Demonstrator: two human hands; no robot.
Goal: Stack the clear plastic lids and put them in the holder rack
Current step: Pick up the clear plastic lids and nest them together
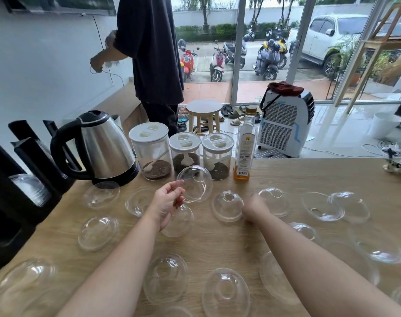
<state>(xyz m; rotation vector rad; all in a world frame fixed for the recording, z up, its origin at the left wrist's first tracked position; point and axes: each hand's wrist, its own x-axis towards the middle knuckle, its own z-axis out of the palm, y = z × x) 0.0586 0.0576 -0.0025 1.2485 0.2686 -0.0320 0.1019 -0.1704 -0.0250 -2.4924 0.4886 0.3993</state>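
Observation:
Several clear dome lids lie scattered over the wooden table [217, 243]. My left hand [168, 201] holds one clear dome lid [196, 184] lifted and tilted, its hole facing right. My right hand [254, 208] is blurred; it rests between a dome lid [228, 205] on its left and another lid [275, 201] behind it, and its grip cannot be made out. The black holder rack [23, 179] stands at the table's left edge with a stack of lids [31, 189] in one slot.
A steel kettle [103, 147] stands at the back left. Three jars [183, 154] with white caps and a syrup bottle [244, 147] line the far edge. A person in dark clothes [153, 60] stands beyond the table. A small white item [398, 164] sits far right.

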